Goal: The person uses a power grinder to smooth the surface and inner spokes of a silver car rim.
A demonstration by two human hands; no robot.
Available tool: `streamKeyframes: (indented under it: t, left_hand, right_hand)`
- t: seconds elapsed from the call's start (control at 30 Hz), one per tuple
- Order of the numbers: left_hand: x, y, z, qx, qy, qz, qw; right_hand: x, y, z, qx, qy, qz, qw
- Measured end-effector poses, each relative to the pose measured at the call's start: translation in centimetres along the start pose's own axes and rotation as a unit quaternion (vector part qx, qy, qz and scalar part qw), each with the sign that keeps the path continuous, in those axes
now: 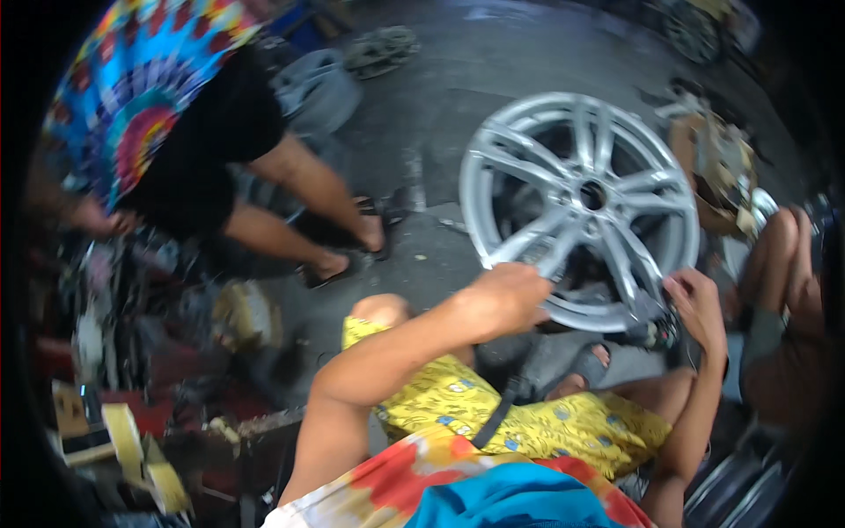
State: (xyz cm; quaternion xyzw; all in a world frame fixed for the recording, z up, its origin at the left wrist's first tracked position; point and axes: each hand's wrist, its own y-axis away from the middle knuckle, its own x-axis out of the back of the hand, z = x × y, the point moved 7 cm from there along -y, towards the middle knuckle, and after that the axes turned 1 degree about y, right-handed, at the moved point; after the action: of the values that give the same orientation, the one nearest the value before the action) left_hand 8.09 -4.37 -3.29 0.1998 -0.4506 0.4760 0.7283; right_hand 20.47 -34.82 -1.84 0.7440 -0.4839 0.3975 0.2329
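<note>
Fabric of bright blue (515, 497) lies nearest us, over a red, yellow and white shirt (396, 480), and beyond it we see our yellow patterned shorts (440, 392) crossed by a dark strap (497, 418). Past our knees, our left hand (510, 299) is curled almost into a fist, overlapping the lower-left rim of the wheel; its fingers are blurred, and we cannot tell what, if anything, they grip. Our right hand (697, 304) has its thumb and fingers bent close together, just beside the lower-right rim; we cannot tell whether it is pinching the edge. A dark object (656, 333) sits near that hand, under the rim.

Between and beyond our hands is the silver wheel (570, 198), its face with paired spokes and round centre hole turned up toward us. To our right are another person's bare knees (779, 251). Farther left, a person in black shorts (207, 141) stands in dark sandals (326, 271). Beyond lies a translucent bag (321, 92) on the grey floor (440, 62).
</note>
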Motion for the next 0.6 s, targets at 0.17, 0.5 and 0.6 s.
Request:
streamKeyframes:
  t: [0.17,0.5,0.6]
  left_hand:
    - [0.6,-1.9,0.7,0.118,-0.008,-0.197,0.973]
    - [0.8,-2.8,1.0,0.122,-0.021,-0.199,0.972]
    - [1.3,-2.9,1.0,0.131,-0.018,-0.192,0.972]
  right_hand:
    - [0.2,-0.1,-0.5,-0.055,-0.022,-0.004,0.998]
    - [1.2,1.1,0.6,-0.094,-0.011,-0.013,0.995]
    - [1.4,1.3,0.8,-0.091,-0.009,-0.013,0.996]
